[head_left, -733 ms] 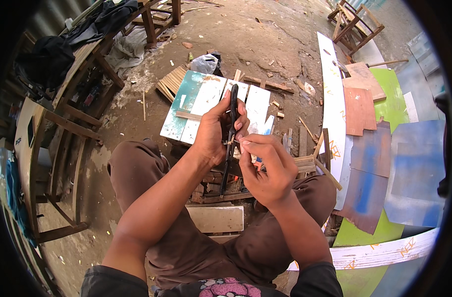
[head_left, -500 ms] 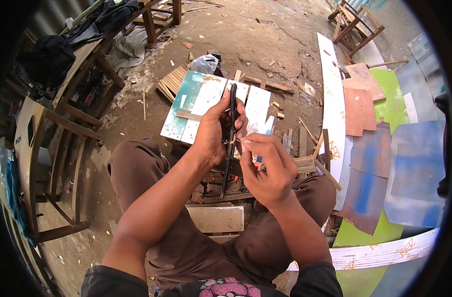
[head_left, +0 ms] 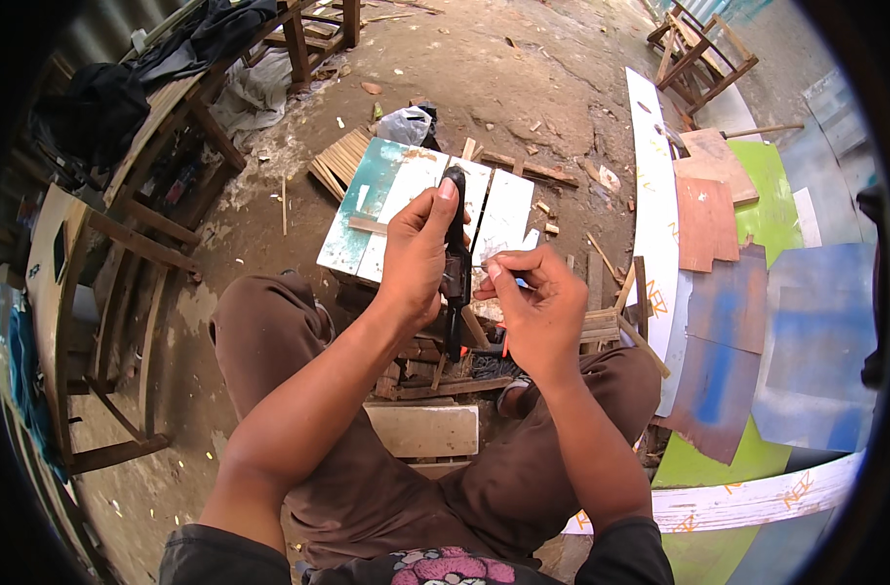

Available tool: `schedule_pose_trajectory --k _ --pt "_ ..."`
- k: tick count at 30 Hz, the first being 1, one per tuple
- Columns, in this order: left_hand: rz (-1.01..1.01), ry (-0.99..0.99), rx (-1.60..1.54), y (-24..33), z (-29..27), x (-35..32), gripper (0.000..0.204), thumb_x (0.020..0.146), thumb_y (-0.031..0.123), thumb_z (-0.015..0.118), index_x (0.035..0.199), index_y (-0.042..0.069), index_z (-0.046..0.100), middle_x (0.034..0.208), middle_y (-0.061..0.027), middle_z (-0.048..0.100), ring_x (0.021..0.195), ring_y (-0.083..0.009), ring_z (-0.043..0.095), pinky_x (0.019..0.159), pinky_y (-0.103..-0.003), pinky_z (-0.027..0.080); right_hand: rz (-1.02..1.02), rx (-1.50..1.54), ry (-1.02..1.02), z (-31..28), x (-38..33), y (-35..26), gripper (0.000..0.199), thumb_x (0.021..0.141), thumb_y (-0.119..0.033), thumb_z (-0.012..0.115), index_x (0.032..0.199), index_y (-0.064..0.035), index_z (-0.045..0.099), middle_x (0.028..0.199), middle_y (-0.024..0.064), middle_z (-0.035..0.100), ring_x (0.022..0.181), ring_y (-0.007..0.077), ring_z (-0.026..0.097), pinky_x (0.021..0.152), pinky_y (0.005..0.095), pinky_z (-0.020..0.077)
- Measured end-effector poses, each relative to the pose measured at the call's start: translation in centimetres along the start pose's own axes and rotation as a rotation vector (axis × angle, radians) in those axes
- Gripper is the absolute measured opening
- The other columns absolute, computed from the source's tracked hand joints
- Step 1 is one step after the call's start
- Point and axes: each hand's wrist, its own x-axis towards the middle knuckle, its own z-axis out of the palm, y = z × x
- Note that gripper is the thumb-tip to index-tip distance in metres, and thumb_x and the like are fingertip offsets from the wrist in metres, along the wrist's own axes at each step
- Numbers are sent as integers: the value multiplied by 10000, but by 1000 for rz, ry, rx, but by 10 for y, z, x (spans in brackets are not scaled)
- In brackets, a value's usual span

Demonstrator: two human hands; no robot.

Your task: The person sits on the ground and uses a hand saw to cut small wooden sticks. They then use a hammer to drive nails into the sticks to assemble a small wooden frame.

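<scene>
My left hand (head_left: 413,255) is wrapped round a long, slim black object (head_left: 454,275), thumb along its upper end. The object stands lengthwise in front of me, with a wider middle and a narrow lower end; I cannot tell its exact kind. My right hand (head_left: 542,302) is just to its right, thumb and forefinger pinched together near the object's middle. Whatever is in that pinch is too small to make out. Beyond both hands lies a low work surface of white and teal boards (head_left: 381,166).
Bundled wood strips (head_left: 339,164) and a clear plastic bag (head_left: 404,127) lie beyond the boards. A wooden bench (head_left: 133,156) bearing dark cloth runs along the left. Painted sheets (head_left: 820,336) and a long white board (head_left: 654,185) cover the right. A pale wood block (head_left: 422,431) is between my legs.
The black object has turned in my left hand and shows a wider side. My right hand has drawn slightly right, its fingers a little apart from the object.
</scene>
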Motion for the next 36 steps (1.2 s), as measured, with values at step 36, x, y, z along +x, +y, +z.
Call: schedule_pose_trajectory --k 36 --pt "143 2 163 -15 -1 -6 403 1084 408 647 860 73 626 784 19 583 695 -42 513 581 -229 412 72 -236 -91 -15 13 9 100 1034 -37 642 967 30 675 688 11 621 616 59 547 573 257 419"
